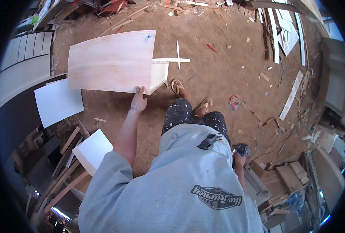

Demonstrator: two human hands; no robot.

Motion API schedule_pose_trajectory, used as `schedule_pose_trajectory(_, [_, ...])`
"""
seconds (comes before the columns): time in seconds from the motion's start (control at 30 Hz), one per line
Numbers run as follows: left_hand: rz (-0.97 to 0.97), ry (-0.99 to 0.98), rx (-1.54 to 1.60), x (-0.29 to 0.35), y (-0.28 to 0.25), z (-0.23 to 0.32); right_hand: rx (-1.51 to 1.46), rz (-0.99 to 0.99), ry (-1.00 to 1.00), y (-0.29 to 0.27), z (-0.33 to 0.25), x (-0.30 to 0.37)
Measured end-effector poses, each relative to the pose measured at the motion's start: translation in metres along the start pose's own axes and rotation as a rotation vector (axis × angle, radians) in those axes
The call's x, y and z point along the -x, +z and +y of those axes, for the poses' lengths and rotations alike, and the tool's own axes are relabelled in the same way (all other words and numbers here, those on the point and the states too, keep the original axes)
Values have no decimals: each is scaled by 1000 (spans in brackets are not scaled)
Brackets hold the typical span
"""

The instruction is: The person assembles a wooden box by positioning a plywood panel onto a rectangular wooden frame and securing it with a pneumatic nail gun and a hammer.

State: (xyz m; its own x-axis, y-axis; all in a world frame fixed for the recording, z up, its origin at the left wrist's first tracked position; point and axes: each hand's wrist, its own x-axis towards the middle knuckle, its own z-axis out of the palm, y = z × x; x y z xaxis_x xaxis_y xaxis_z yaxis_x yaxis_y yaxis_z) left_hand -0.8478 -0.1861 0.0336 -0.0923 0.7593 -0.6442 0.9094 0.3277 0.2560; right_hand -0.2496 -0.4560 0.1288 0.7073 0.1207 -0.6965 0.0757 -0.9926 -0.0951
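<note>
A large box (112,62) with a pale plywood face and a white side stands on the dirt floor to my front left. My left hand (139,100) grips its near edge by the right corner, fingertips over the plywood face and the thumb side partly out of sight. Down by my right hip, my right hand (239,160) is closed around a dark hand-held tool (241,149); my body and the small size hide its exact kind. Two thin white strips (172,60) lie crossed beside the box's right side.
White boards (59,101) lie at the left, by a dark cabinet. Timber offcuts (67,163) pile up at the lower left. Long white strips (274,37) rest at the far right. Wooden drawers or boxes (287,178) stand at the lower right. Scraps and a cable litter the floor.
</note>
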Motion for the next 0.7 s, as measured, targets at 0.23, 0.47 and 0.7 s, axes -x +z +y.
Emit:
schedule_pose_trajectory(0.23, [37,-29,253,-12,-5,37,-372,-306,-327,-18,-72,-25])
schedule_pose_trajectory(0.47, [-199,143,340,56,43,140,-466,-423,-356,-2,-64,-47])
schedule_pose_trajectory(0.7, [-192,84,307,129,103,120,-482,-279,-267,32,-31,-76])
